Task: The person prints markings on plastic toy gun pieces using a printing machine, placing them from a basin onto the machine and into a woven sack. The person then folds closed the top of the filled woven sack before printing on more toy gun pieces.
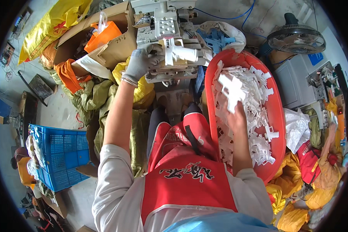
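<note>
My left hand (143, 63), in a grey knitted glove, reaches to the machine (167, 29) in front of me. Its curled fingers meet the left edge of a white plastic part (178, 52) with a tube-like end, which lies on the machine's front. Over the red oval tub (273, 127) on my right is my bare right hand (236, 114). It grips another white plastic part (232, 89), overexposed and pistol-like in outline, by its lower end. Below lies a heap of similar white parts (255, 112); the right fingers are partly hidden.
An open carton (118, 42) with an orange bag stands left of the machine, near yellow and green sacks (92, 96). A white sack of blue parts (216, 38) and a fan (295, 38) stand behind the tub. A blue crate (63, 154) is at left; another person (324, 174) is far right.
</note>
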A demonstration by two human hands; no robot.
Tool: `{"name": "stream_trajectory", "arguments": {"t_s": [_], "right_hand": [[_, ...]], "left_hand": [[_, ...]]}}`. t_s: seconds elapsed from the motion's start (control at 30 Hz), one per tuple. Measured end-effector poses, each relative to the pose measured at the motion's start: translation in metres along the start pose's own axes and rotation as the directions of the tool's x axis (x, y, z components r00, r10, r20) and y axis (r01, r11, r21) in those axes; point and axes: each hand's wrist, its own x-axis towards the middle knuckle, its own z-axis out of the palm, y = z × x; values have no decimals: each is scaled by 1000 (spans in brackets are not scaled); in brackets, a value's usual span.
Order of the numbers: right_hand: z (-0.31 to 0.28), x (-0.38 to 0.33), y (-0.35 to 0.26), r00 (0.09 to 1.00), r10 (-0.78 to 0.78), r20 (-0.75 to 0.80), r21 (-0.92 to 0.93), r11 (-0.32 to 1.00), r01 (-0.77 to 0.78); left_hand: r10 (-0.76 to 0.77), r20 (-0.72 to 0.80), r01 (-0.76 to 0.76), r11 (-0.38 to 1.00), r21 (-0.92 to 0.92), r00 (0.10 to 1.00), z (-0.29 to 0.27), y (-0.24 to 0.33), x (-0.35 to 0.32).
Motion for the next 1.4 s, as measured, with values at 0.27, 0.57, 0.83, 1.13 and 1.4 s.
{"name": "stream_trajectory", "arguments": {"t_s": [0.27,0.57,0.83,1.13,1.4], "right_hand": [[120,127,-8,902,-229,367,-735,523,432],[179,181,2,696,110,710,-671,-197,715],[87,140,-25,712,-102,695,-719,-67,692],[-131,-24,24,930,155,-332,-792,-581,-186],[-143,-4,24,945,262,-195,-893,-445,-61]], "left_hand": [[33,-452,-40,999,-6,891,-18,-25,-71],[-395,-571,428,900,-83,720,-47,-82,-278],[-582,-489,726,665,174,650,-35,-115,-393],[-592,-356,688,665,291,723,-22,-110,-378],[-551,-133,566,783,257,824,10,-105,-312]]}}
